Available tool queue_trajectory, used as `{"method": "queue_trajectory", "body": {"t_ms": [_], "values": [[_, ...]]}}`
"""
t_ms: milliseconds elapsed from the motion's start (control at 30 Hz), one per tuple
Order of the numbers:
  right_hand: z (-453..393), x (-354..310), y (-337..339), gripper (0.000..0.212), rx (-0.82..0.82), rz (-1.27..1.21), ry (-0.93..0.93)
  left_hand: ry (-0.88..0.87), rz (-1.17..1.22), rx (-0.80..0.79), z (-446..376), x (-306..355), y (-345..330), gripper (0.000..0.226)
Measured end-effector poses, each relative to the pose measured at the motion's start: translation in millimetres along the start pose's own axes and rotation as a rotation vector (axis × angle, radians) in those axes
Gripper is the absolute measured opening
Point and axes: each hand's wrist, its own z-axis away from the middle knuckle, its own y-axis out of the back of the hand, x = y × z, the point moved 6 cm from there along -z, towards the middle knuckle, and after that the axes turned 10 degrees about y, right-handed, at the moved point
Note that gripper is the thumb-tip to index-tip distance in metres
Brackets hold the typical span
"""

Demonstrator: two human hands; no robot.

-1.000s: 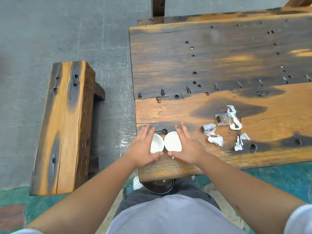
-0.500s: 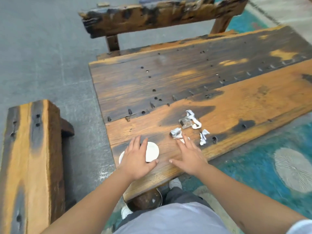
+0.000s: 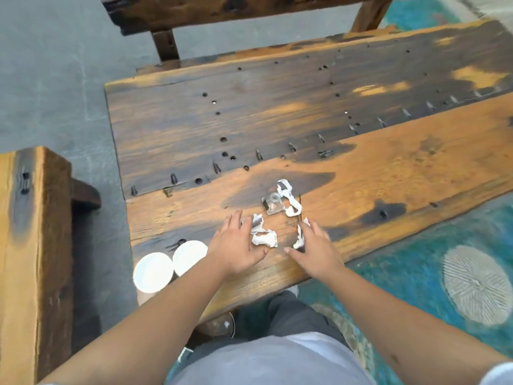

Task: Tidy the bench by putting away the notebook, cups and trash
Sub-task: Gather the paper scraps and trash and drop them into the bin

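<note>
Left hand and right hand, fingers spread and empty, flank crumpled paper scraps, likely light, soft, easily scooped from the sides.

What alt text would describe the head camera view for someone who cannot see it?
Two open hands, left hand and right hand, reach around crumpled paper scraps on a wooden bench. Two white cups sit at its near left corner; a small clear container lies beyond the scraps.

Soft, even daylight falls on the wooden bench, with pale sheen patches on its dark far plank. The two white cups at its near left corner are overexposed, without detail. Around the bench, wide-angle distortion bends the frame edges, slightly blurred.
</note>
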Motion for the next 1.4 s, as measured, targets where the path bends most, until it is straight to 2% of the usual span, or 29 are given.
{"method": "queue_trajectory", "body": {"t_ms": [233, 433, 500, 600, 700, 833, 967, 1100, 1200, 1333, 1400], "values": [[-75.4, 63.0, -6.4, 0.102, -0.170, 0.069, 0.132, 0.286, -0.018, -0.015, -52.7, 10.3, -34.0, 0.097], [-116.7, 69.0, -22.6, 0.114, -0.330, 0.329, 0.373, 0.357, 0.038, -0.024, -60.7, 10.9, -54.7, 0.100], [-122.5, 69.9, -24.0, 0.102, -0.333, 0.349, 0.415, 0.371, 0.056, 0.010, -61.9, 11.9, -57.2, 0.098], [-125.3, 67.1, -17.5, 0.068, -0.237, 0.319, 0.501, 0.421, 0.122, 0.030, -64.7, 15.7, -60.5, 0.091], [-125.7, 64.6, -11.2, 0.046, -0.176, 0.248, 0.534, 0.452, 0.178, 0.060, -69.6, 19.6, -58.2, 0.070], [-125.9, 70.1, -10.5, 0.038, -0.162, 0.101, 0.454, 0.478, 0.129, 0.017, -77.2, 21.5, -56.3, 0.040], [-131.1, 73.5, -6.5, 0.027, -0.093, -0.030, 0.267, 0.472, 0.155, -0.026, -81.3, 19.1, -60.2, 0.033], [-138.3, 76.2, 1.6, 0.006, 0.041, -0.126, 0.026, 0.491, 0.563, 0.026, -86.4, 12.2, -54.8, 0.039], [-144.8, 74.0, 7.1, 0.020, 0.093, -0.148, -0.093, 0.538, 0.918, 0.014, -92.2, 10.8, -46.8, 0.039], [-151.4, 73.8, 8.8, 0.021, 0.092, -0.189, -0.163, 0.508, 1.084, 0.005, -105.2, 16.6, -37.6, 0.048], [-154.2, 78.3, 8.8, 0.029, 0.075, -0.244, -0.197, 0.476, 1.131, -0.003, -111.4, 19.3, -36.3, 0.045]]}}
